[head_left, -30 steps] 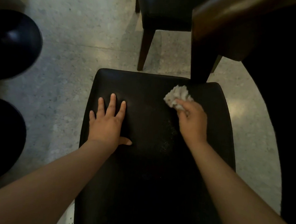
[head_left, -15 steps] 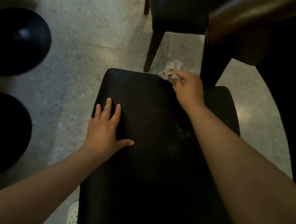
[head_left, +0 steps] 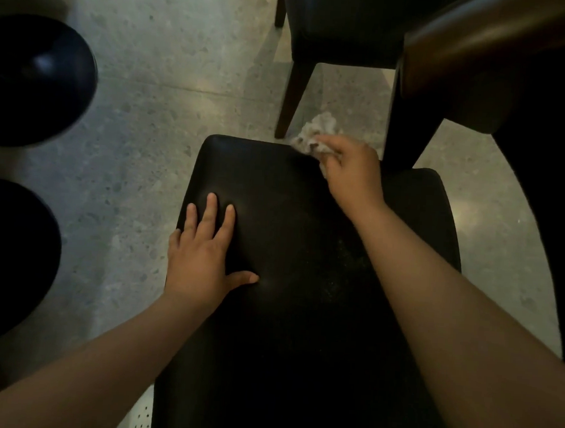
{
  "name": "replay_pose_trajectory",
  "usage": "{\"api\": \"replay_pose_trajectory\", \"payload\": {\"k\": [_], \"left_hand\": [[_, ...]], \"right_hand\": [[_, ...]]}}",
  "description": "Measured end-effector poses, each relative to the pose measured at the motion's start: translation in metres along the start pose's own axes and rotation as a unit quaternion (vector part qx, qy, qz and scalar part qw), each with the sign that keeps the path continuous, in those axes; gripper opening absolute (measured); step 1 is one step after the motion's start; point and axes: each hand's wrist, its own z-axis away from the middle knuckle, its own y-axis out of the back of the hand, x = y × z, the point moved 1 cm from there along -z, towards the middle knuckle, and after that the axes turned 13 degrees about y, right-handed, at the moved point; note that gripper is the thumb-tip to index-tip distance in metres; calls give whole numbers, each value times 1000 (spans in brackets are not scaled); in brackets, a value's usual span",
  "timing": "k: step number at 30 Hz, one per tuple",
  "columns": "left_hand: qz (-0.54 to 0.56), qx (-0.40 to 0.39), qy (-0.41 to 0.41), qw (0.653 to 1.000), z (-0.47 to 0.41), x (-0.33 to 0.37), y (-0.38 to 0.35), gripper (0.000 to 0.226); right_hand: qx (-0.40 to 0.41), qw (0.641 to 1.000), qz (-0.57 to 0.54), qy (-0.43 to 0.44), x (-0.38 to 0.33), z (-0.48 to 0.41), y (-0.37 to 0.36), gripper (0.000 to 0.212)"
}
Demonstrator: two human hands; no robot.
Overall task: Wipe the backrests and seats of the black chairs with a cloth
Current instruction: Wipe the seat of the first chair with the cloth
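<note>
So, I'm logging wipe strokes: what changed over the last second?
The right hand, gripping the crumpled grey-white cloth, swept away from the person across the black padded chair seat to its far edge, where the cloth now overhangs. The left hand stayed flat on the seat's left side.

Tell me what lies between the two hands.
Head view: only bare, faintly speckled surface of the black chair, between left hand and right hand gripping the cloth.

Dimly lit floor (head_left: 168, 114) of speckled grey stone. A round glossy black form (head_left: 34, 79) and a second black form (head_left: 7, 263) stood at left; a dark wooden table (head_left: 466, 49) stood at upper right.
</note>
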Motion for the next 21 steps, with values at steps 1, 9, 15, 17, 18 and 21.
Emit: {"api": "replay_pose_trajectory", "payload": {"k": [1,9,15,17,18,21], "left_hand": [[0,2,0,1000,0,0,-1,115],[1,1,-3,1000,0,0,0,114],[75,3,-25,997,5,-10,-3,111],[115,12,-17,993,10,-17,-7,105],[137,15,-2,990,12,-21,-9,101],[212,11,59,975,10,-31,-13,95]], "right_hand": [[-2,1000,5,-14,3,-9,-5,33],[-83,995,33,52,-15,40,-33,34],[-10,1000,-9,2,-11,18,-6,32],[0,1000,10,-9,-5,-7,-11,25],[-8,1000,21,-19,-3,-14,-19,22],[-5,997,75,-10,-1,-13,-43,27]]}}
